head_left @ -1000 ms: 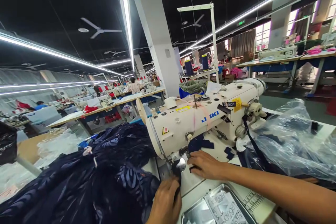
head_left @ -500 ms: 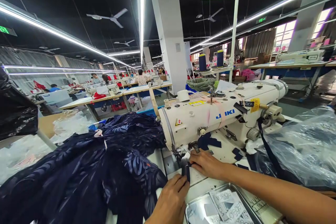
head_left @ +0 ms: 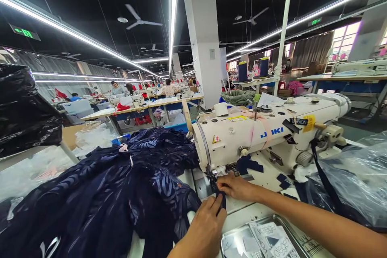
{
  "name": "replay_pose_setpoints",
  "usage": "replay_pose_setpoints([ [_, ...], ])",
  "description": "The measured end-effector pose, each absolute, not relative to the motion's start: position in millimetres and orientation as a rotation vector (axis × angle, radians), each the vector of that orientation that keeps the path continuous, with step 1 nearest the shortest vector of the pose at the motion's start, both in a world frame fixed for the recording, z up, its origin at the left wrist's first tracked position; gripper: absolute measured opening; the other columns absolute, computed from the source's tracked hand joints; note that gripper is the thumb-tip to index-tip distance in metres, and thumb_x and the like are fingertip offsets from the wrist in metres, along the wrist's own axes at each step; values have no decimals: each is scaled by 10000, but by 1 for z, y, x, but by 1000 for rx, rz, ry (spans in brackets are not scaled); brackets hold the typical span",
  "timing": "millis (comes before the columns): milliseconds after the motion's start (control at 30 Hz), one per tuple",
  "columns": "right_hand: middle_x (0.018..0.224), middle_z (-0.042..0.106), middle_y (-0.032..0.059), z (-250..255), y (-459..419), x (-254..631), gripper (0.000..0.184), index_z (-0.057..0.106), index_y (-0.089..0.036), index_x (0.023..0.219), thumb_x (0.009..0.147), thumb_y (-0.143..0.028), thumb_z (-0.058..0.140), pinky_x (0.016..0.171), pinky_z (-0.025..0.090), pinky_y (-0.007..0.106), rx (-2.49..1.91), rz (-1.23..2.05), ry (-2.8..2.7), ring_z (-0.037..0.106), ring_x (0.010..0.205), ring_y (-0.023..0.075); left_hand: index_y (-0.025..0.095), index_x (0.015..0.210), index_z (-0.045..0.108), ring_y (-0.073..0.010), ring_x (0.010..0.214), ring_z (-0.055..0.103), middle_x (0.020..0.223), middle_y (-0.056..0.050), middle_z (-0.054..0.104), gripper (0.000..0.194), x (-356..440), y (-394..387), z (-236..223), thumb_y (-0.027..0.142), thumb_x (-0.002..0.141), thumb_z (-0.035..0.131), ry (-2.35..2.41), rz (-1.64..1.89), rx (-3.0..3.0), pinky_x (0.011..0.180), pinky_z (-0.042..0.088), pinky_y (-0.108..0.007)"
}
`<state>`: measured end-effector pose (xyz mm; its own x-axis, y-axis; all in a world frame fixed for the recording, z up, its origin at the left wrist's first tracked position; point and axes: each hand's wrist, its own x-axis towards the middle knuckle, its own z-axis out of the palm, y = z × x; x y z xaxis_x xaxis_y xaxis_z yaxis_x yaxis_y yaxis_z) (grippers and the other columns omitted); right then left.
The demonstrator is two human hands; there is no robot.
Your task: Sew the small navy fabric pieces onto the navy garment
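A narrow navy fabric strip (head_left: 223, 201) runs under the needle area of a white Juki sewing machine (head_left: 254, 133). My left hand (head_left: 208, 219) is closed on the near end of the strip, with its fingertips pressed onto it. Close to the presser foot (head_left: 213, 179), my right hand (head_left: 237, 187) has its fingers curled and pinched at the strip's far part; its fingertips are partly hidden. To the left, a large heap of navy patterned garments (head_left: 121, 193) lies against the machine bed.
A metal tray (head_left: 225, 246) with printed white labels (head_left: 272, 238) sits in front of my right forearm. Navy scraps (head_left: 249, 165) lie on the machine bed. Clear plastic (head_left: 353, 181) is bunched at the right, and a black plastic bag (head_left: 27, 109) hangs at the left.
The view has turned slightly left, so everything sits further right. A small white piece by my right fingertips no longer shows. Both hands stay at the strip near the needle.
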<state>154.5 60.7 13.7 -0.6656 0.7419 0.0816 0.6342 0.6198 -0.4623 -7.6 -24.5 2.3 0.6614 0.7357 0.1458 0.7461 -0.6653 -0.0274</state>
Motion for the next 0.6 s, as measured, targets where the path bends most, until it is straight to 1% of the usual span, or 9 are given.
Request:
replay_pose_setpoints([
  [133, 681, 572, -19, 10, 62, 155, 131, 570, -178, 712, 766, -113, 469, 626, 380, 218, -1173, 664, -2487, 508, 677, 131, 138, 861, 540, -233, 1060, 471, 1257, -135, 471, 295, -4, -23, 6, 14, 614, 438, -1275, -200, -2775, 931, 376, -368],
  [267, 673, 580, -19, 7, 66, 156, 129, 564, -170, 690, 751, -95, 478, 631, 395, 216, -1183, 720, -2478, 526, 667, 127, 151, 853, 525, -230, 1042, 479, 1228, -125, 493, 291, -3, -19, 3, 15, 614, 430, -1254, -237, -2765, 916, 386, -366],
  [467, 701, 563, -3, 3, 62, 158, 111, 557, -173, 748, 773, -111, 468, 621, 401, 226, -1123, 514, -2525, 506, 661, 133, 144, 889, 524, -231, 1022, 483, 1149, -122, 539, 326, -2, -15, 3, 2, 611, 430, -1250, -249, -2754, 906, 391, -352],
  [600, 695, 553, 10, -8, 60, 162, 123, 544, -170, 767, 788, -100, 445, 609, 405, 237, -1050, 383, -2520, 506, 682, 150, 143, 909, 520, -254, 1049, 474, 1159, -128, 533, 351, -1, -14, 1, 3, 600, 432, -1265, -216, -2729, 893, 401, -395],
])
